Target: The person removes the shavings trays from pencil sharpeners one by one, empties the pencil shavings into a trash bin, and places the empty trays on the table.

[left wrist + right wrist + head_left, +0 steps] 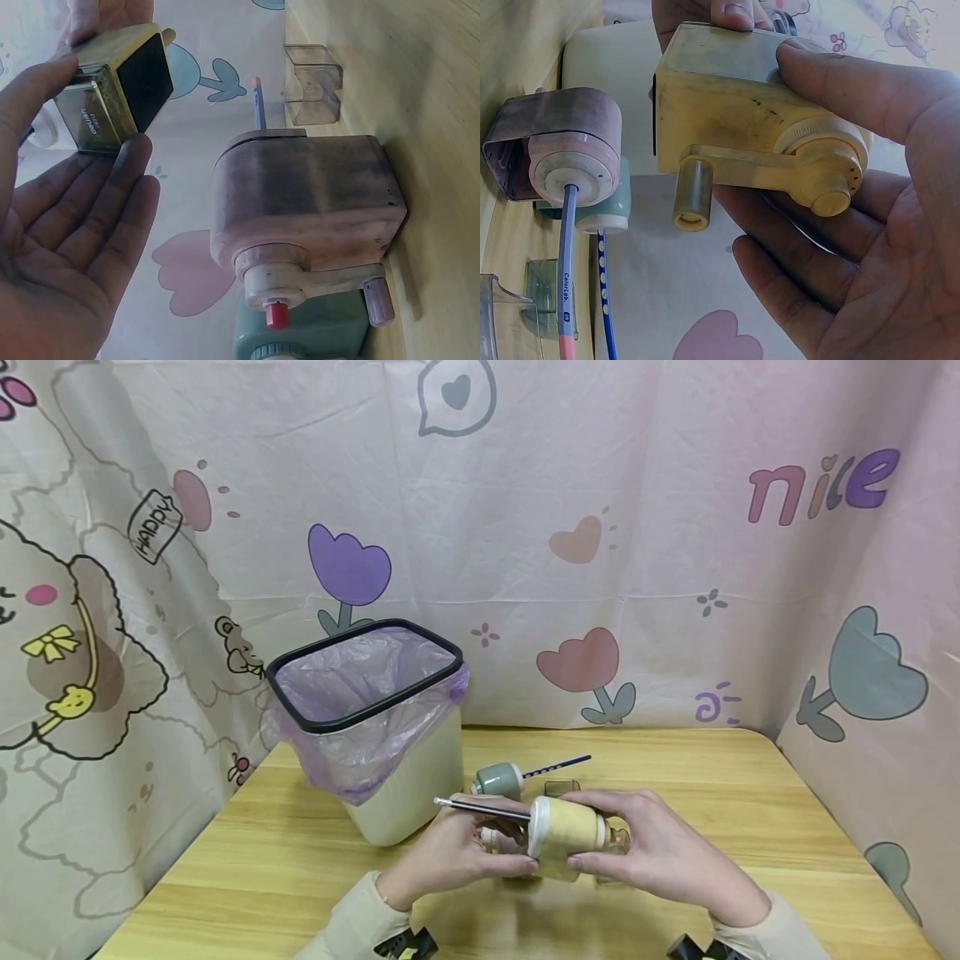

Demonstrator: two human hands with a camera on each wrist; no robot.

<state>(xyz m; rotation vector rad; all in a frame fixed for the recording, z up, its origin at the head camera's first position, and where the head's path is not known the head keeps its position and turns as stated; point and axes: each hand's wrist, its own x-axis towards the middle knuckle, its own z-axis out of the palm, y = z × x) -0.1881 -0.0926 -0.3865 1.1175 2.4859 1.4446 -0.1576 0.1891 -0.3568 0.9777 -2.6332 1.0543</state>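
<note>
A yellow crank pencil sharpener (567, 828) is held above the table between both hands. A dark pencil (487, 810) with a pale end sticks out of its left side in the head view. My left hand (467, 843) grips the sharpener's pencil end, thumb on one side and fingers on the other. At the crank end, my right hand (651, 842) holds it between thumb and fingers. The crank handle (693, 196) shows in the right wrist view. A dark face (147, 81) of the sharpener appears in the left wrist view.
On the table stand a pink sharpener (307, 202) and a green sharpener (497, 779), each with a blue pencil in it. Clear shavings drawers (313, 84) lie near them. A white bin (420, 777) with a purple liner stands left; printed curtains hang around the table.
</note>
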